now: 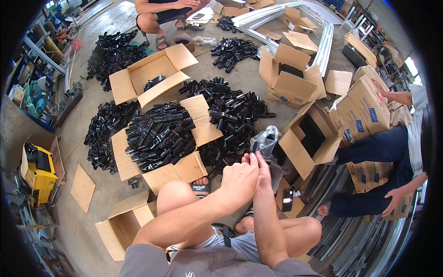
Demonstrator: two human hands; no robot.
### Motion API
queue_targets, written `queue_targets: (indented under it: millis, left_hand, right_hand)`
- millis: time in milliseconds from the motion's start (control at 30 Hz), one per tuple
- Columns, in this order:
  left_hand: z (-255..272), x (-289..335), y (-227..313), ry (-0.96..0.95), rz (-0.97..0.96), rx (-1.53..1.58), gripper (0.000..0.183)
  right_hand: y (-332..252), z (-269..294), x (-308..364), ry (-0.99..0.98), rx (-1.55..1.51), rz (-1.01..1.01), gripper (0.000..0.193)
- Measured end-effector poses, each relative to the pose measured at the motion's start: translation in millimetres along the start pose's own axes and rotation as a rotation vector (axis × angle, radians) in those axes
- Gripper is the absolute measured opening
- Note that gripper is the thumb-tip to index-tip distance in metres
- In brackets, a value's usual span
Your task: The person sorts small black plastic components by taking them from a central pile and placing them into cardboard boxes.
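Observation:
My two hands meet in front of my knees. My left hand (pixel 240 180) is closed, its knuckles up, pressed against the right; whatever lies inside its fingers is hidden. My right hand (pixel 263 171) is upright, with a crumpled clear plastic bag (pixel 269 134) at its fingertips and along its outer side. Something dark shows by the fingertips, too small to name. Just beyond the hands lies a heap of black plastic fittings (pixel 230 115). Left of it, an opened-out carton (pixel 203 121) is piled high with more black fittings (pixel 161 134).
Open cartons stand beside me: one at right (pixel 295 150), one at lower left (pixel 121 231). A phone (pixel 288 200) lies on cardboard by my right knee. One person (pixel 378 184) stands at right near stacked boxes; another (pixel 161 18) squats at the back. Long metal strips (pixel 355 249) cover the right floor.

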State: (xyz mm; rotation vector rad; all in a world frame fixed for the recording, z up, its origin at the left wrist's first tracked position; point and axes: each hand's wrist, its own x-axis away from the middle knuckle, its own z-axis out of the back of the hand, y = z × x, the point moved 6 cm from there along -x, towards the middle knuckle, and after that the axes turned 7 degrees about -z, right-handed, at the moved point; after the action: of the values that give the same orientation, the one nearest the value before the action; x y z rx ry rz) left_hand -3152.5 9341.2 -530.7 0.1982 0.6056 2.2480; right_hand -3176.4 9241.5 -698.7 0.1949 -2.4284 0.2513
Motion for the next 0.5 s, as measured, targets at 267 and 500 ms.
queue_targets:
  millis: [267, 500]
  left_hand:
    - [3, -3, 28, -0.07, -0.213, 0.121, 0.036]
    - [-39, -39, 17, -0.153, -0.443, -0.064, 0.062]
  right_hand:
    - [-11, -22, -84, 0.168, 0.427, 0.151, 0.045]
    - [7, -53, -104, 0.627, 1.543, 0.663, 0.054]
